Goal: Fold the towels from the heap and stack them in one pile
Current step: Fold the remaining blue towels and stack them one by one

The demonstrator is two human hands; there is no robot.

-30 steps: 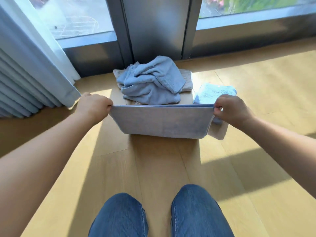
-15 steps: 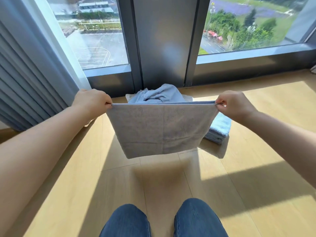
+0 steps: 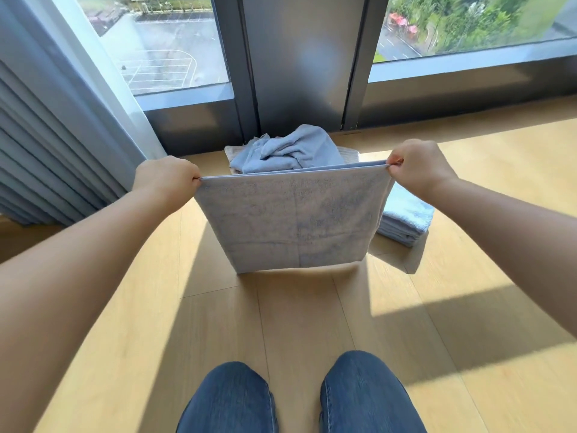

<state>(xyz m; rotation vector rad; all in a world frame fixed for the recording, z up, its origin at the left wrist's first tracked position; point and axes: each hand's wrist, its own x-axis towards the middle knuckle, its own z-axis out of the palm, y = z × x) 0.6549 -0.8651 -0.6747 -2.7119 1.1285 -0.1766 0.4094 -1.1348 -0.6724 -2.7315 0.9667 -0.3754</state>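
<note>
Grip: L hand [image 3: 165, 179] & R hand [image 3: 416, 168] each pinch a top corner of the doubled towel [image 3: 293, 220], hung taut mid-frame prob. to square its edges, heap [image 3: 290, 150] behind, folded pile [image 3: 406, 220] centre-right.

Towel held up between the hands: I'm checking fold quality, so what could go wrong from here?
1. The left hand and right hand pinch only the top corners of the towel, so its doubled layers may slip and skew the fold.
2. The hanging towel hides part of the folded pile behind it, so it might land crooked there.
</note>
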